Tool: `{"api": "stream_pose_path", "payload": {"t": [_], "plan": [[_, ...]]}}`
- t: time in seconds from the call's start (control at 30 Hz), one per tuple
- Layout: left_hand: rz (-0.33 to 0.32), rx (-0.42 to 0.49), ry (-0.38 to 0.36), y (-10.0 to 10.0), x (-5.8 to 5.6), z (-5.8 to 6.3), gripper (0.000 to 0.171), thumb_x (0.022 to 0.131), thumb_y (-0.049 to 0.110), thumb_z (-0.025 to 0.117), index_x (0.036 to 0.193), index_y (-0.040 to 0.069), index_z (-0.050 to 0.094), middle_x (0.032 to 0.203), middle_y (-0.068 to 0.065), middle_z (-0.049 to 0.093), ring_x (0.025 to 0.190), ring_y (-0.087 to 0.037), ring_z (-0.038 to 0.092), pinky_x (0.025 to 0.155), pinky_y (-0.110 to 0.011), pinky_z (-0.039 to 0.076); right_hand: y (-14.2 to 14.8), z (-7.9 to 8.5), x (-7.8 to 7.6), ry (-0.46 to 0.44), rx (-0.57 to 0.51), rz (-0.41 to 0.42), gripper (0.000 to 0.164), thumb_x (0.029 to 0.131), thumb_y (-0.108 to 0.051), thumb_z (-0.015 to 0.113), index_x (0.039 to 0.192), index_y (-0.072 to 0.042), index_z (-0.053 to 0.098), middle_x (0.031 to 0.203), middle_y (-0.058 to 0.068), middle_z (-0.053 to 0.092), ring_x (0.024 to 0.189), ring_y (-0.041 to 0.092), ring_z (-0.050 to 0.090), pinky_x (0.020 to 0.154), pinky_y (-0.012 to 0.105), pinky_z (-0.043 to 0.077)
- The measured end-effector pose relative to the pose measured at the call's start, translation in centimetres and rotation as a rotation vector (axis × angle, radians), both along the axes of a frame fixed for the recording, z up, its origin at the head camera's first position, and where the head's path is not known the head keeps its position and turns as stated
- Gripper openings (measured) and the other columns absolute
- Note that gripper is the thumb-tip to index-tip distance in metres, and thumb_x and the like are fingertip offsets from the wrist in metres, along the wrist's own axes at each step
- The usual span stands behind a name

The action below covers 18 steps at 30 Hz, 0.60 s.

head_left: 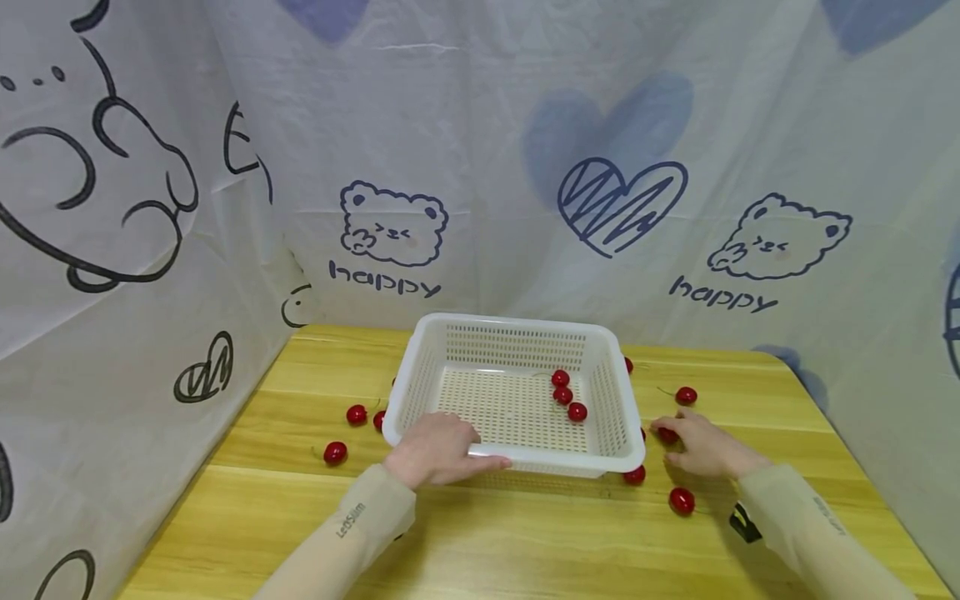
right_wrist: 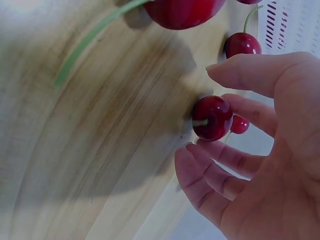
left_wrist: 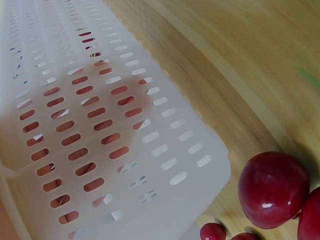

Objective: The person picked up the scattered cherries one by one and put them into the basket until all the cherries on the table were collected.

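Wood-grain worktop carries the white slotted basket, three cherries already inside; several loose cherries still lie outside. The left hand clasps the near rim; the right hand's fingers stand apart around one cherry.

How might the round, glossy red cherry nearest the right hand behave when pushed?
The round, glossy red cherry would probably roll, being nearly spherical. Its shiny skin may slip under the right hand. Its stem might make rolling uneven.
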<state>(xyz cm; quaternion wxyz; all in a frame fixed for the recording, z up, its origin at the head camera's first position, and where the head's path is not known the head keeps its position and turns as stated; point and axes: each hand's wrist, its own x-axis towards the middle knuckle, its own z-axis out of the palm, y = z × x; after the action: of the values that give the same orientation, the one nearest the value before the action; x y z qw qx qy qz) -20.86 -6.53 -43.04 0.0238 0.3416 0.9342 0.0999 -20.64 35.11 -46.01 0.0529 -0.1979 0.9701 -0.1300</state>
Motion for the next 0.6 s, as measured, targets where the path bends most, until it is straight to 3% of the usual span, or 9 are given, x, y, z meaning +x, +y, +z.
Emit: {"api": "stream_pose_path", "payload": {"t": [0.6], "plan": [[0.010,-0.008,-0.001,-0.12,-0.07,-0.13,0.066,0.081,0.082,0.029,0.057,0.023,0.048,0.049,0.009,0.038,0.043,-0.006,0.034,0.040,-0.023,0.032,0.46,-0.29,-0.42,-0.099,0.013,-0.033,0.022,0.081,-0.014,0.069,0.095,-0.008,0.053,0.076,0.000,0.051,0.068,0.017,0.045,0.062,0.034,0.041]]}}
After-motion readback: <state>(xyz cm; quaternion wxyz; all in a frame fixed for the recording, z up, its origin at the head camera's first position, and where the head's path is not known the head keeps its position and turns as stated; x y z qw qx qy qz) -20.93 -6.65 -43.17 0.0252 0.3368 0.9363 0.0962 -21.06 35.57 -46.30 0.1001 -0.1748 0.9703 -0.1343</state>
